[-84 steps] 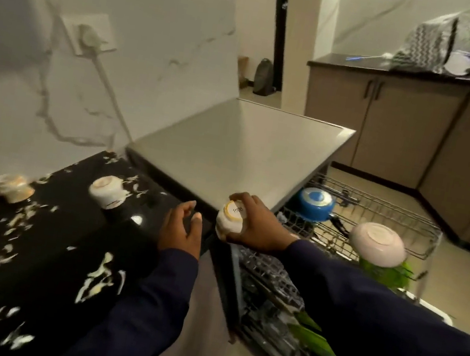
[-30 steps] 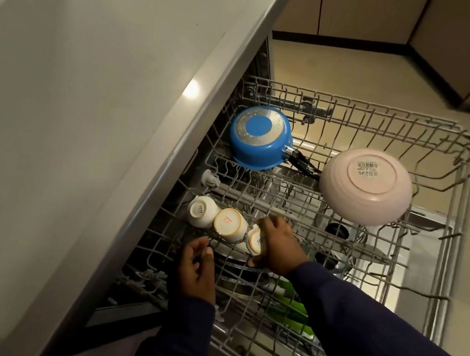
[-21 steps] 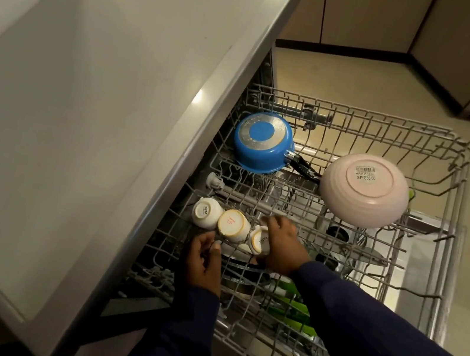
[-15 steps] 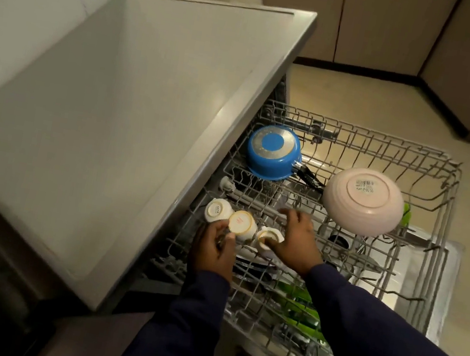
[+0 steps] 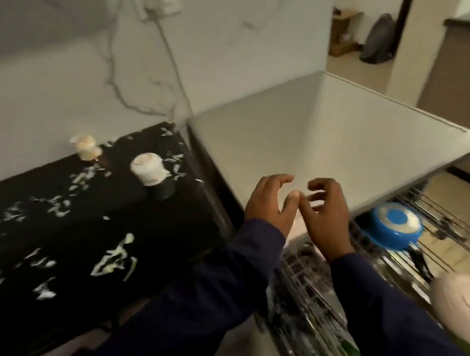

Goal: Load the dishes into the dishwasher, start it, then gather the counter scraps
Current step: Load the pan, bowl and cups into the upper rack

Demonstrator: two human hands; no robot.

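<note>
Dishwasher rack (image 5: 449,226) holds the blue pan (image 5: 394,225) and pink bowl (image 5: 468,311); left hand (image 5: 272,204) and right hand (image 5: 326,218) hover empty, fingers loosely curled, over the counter's (image 5: 69,231) right edge.

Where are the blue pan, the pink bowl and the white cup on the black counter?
blue pan (image 5: 395,224): head view, on its upturned base.
pink bowl (image 5: 469,305): head view, on its upturned underside.
white cup (image 5: 148,168): head view, on its side wall.
</note>
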